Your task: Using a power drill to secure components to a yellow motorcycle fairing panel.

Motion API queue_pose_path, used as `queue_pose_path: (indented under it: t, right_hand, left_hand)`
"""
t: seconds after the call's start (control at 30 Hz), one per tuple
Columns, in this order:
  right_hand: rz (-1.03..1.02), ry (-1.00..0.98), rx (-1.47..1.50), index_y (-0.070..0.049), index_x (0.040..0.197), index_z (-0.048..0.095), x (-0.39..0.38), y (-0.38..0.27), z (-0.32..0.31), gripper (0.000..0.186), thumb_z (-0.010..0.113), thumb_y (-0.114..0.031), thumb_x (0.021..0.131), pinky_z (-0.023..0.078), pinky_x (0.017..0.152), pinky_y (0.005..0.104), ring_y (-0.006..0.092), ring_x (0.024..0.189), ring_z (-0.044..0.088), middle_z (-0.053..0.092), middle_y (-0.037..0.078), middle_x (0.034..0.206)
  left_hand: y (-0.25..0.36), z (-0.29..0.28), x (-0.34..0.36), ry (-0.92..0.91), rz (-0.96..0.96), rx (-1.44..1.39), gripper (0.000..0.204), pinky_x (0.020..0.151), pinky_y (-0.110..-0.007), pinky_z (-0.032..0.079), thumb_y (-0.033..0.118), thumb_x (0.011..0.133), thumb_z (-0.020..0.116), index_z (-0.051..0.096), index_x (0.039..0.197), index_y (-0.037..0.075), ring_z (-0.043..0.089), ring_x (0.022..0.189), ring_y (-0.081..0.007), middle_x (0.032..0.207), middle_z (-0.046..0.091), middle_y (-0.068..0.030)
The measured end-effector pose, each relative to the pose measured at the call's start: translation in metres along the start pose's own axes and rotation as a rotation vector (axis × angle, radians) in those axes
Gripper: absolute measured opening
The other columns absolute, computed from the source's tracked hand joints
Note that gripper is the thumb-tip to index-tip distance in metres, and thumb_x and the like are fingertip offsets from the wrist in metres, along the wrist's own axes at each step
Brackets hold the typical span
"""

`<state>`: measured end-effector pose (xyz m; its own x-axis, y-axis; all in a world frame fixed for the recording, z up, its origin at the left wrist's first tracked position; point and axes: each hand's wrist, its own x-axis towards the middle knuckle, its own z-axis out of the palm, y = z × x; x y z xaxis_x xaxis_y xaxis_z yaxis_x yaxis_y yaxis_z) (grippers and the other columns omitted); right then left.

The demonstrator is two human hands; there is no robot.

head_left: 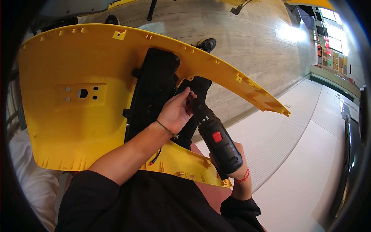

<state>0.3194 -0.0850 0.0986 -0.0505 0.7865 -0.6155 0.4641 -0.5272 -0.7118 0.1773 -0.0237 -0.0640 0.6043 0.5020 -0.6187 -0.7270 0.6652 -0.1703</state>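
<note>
My right hand (240, 162) is wrapped round the grip of a black cordless drill (216, 131) with a red switch on top. The drill's front end points away from me and to the left. At that front end my left hand (176, 112) has its fingers drawn together; what they pinch is hidden. Under both hands lies a large curved yellow plastic panel (50, 127), its inner side up, with clips along its rim. A black plastic part (156, 81) sits across the panel's middle, beneath my left forearm. A short black cable with a red tip (151, 163) hangs beside it.
A white ribbed surface (278, 139) stretches off to the right. Past the panel is a wood-look floor (251, 42), where a dark shoe (207, 44) shows. White cloth (29, 170) lies at the left. Shelves with coloured boxes (332, 58) stand far right.
</note>
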Motion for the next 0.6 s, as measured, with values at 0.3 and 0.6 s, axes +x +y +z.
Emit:
queue_pose_path:
  t: [0.3, 0.6]
  right_hand:
    - [-0.012, -0.031, 0.001, -0.001, 0.085, 0.055, 0.014, 0.006, -0.001, 0.023, 0.070, -0.006, 0.067, 0.045, 0.059, 0.0242, 0.0108, 0.059, 0.053, 0.059, 0.004, 0.068]
    - [0.006, -0.079, -0.128, -0.003, 0.109, 0.055, 0.015, 0.001, -0.004, 0.043, 0.070, -0.016, 0.070, 0.048, 0.068, 0.0275, 0.0252, 0.074, 0.065, 0.065, 0.014, 0.085]
  left_hand:
    - [-0.001, 0.000, 0.007, 0.179, 0.076, -0.158, 0.014, 0.080, -0.026, 0.046, 0.019, 0.088, 0.059, 0.055, 0.092, 0.007, 0.056, 0.086, -0.0132, 0.086, 0.057, -0.0019]
    - [0.003, 0.001, 0.005, 0.123, 0.049, -0.105, 0.012, 0.083, -0.030, 0.043, 0.022, 0.085, 0.059, 0.057, 0.092, 0.012, 0.056, 0.087, -0.0145, 0.090, 0.061, -0.0003]
